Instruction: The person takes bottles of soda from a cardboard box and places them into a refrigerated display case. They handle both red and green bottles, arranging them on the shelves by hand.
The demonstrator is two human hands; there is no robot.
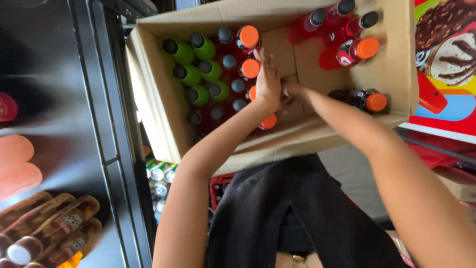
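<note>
- An orange-capped bottle point(268, 120) stands in the cardboard box point(396, 59), at the near end of a column of orange caps, just under the wrist of the left hand point(267, 82).
- The left hand lies flat with fingers stretched toward the far side, palm down over the orange-capped row; it grips nothing that shows.
- The right hand point(291, 91) meets the left at the middle of the box; its fingers are hidden behind the left hand, so I cannot tell whether it is open or closed.
- Left of the hands stand green bottles point(198, 69) with dark caps, with dark red bottles between them and the orange caps.
- In the far right corner lie red bottles point(342, 34), tipped over.
- A dark bottle point(359, 99) with an orange cap lies on its side near the right wall, just right of the right forearm.
- Below the box, cans point(161, 173) show.
</note>
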